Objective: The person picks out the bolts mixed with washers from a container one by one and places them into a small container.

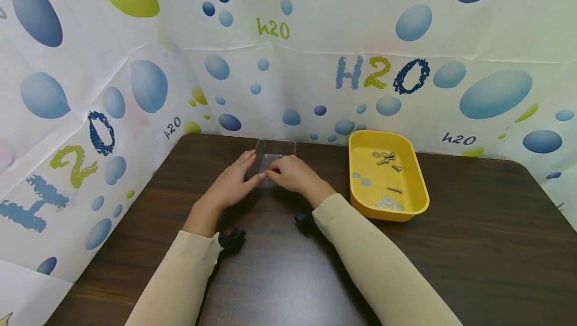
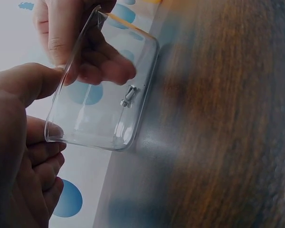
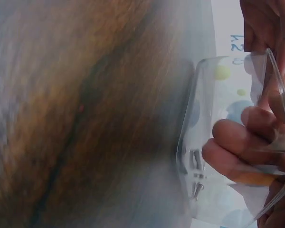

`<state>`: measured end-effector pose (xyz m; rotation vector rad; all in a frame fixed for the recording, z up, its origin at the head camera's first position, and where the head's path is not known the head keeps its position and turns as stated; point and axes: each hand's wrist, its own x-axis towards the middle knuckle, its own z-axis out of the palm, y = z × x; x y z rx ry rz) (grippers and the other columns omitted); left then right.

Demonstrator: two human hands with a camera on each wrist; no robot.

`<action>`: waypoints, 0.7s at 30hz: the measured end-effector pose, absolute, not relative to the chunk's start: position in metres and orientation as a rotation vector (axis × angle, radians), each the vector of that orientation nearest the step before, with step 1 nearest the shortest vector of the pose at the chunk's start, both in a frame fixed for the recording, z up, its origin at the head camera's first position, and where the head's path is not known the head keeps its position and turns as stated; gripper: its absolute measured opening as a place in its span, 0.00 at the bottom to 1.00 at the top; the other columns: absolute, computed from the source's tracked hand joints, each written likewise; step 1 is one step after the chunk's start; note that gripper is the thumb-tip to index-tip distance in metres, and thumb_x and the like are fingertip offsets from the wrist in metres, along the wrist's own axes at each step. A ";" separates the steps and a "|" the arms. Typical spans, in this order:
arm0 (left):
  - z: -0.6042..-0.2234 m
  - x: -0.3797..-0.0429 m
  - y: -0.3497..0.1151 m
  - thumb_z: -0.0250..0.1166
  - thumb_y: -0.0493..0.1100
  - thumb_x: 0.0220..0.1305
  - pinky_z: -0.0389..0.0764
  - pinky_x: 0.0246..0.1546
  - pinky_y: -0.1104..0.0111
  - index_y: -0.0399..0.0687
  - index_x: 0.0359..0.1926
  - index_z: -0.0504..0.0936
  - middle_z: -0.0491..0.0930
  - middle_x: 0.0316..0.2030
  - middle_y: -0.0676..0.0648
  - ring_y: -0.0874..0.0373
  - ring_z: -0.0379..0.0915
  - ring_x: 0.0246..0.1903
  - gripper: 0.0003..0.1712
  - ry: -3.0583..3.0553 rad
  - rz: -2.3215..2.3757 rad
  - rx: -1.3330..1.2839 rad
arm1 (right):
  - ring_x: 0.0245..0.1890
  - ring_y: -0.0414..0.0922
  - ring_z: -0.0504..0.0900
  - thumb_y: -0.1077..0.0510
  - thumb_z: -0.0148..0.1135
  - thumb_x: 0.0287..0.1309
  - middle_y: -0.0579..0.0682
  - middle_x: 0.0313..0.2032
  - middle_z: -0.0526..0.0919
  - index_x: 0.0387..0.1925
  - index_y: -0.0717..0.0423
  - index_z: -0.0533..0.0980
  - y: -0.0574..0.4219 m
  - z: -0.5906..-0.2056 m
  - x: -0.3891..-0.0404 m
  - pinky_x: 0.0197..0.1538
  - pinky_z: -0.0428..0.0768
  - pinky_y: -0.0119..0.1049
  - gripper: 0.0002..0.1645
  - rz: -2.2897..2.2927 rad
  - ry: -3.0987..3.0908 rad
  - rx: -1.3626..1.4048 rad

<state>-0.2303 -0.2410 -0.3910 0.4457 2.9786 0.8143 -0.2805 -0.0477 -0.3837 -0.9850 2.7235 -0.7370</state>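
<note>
A clear plastic box (image 1: 276,146) stands near the table's far edge, with a few small metal bolts (image 2: 128,96) on its bottom. My left hand (image 1: 231,180) holds it at the near left corner, thumb (image 2: 40,78) on the near rim and fingers outside the left wall. Over the near rim reaches my right hand (image 1: 290,172), its loosely bent fingers (image 3: 228,142) inside the box, close above the bolts. Its thumb is at the rim, apart from those fingertips, and nothing shows between them.
To the right stands a yellow tray (image 1: 422,193) with loose bolts (image 1: 383,160) and several flat washers (image 1: 366,182). A white patterned sheet (image 1: 311,30) rises behind and at the left of the dark wooden table (image 1: 487,226).
</note>
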 end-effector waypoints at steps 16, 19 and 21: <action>-0.391 -0.233 -0.238 0.52 0.62 0.71 0.52 0.72 0.45 0.40 0.76 0.54 0.48 0.78 0.44 0.47 0.39 0.77 0.44 2.976 0.790 0.413 | 0.51 0.44 0.83 0.49 0.61 0.66 0.47 0.51 0.86 0.54 0.53 0.81 -0.024 -0.356 -0.269 0.57 0.80 0.39 0.19 -0.800 2.783 -1.031; -0.389 -0.232 -0.237 0.53 0.61 0.71 0.53 0.72 0.45 0.40 0.76 0.55 0.49 0.77 0.43 0.47 0.40 0.77 0.43 2.985 0.773 0.403 | 0.50 0.43 0.83 0.48 0.61 0.66 0.45 0.50 0.86 0.55 0.50 0.81 -0.015 -0.346 -0.267 0.57 0.80 0.39 0.19 -0.807 2.819 -0.994; -0.388 -0.232 -0.236 0.55 0.60 0.71 0.53 0.72 0.45 0.39 0.76 0.55 0.49 0.77 0.43 0.46 0.41 0.77 0.43 2.998 0.766 0.405 | 0.49 0.43 0.83 0.47 0.61 0.66 0.45 0.50 0.85 0.55 0.49 0.81 -0.008 -0.340 -0.266 0.57 0.81 0.39 0.19 -0.808 2.842 -0.976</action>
